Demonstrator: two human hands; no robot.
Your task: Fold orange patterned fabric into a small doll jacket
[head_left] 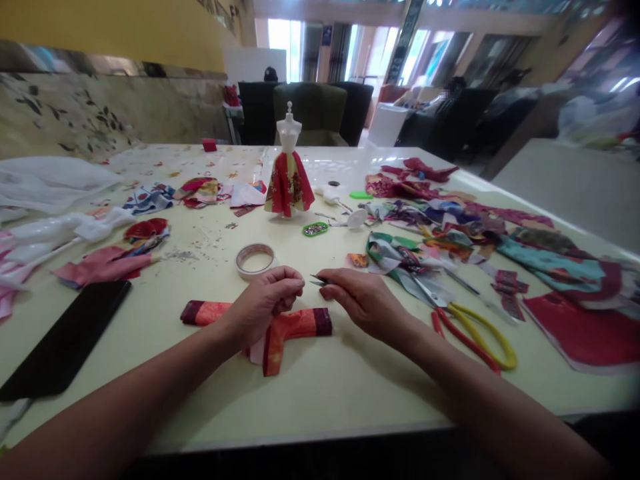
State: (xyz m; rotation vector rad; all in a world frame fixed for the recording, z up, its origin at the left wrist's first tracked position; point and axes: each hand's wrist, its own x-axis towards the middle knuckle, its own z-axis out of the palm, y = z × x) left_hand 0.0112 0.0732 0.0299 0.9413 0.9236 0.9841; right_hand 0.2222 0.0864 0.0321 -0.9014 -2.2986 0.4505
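My left hand (270, 297) is closed in a pinch above a small orange doll garment (295, 325) with dark maroon cuffs. Whatever sits between its fingertips, if anything, is too small to make out. Facing it, my right hand (363, 301) grips thread snips (316, 280); their two pointed blades stand slightly apart, aimed at the left fingertips, and the handles are hidden in the palm. The garment lies flat on the table, partly covered by my left hand and wrist. Just beyond my left hand lies a roll of tape (255, 260).
A white doll dress form (289, 137) in a red and gold skirt (289, 187) stands farther back. Beside it lies a green tray of beads (315, 229). Scissors (475, 333) and fabric scraps (440, 213) spread at right; a black phone (65, 337) lies left.
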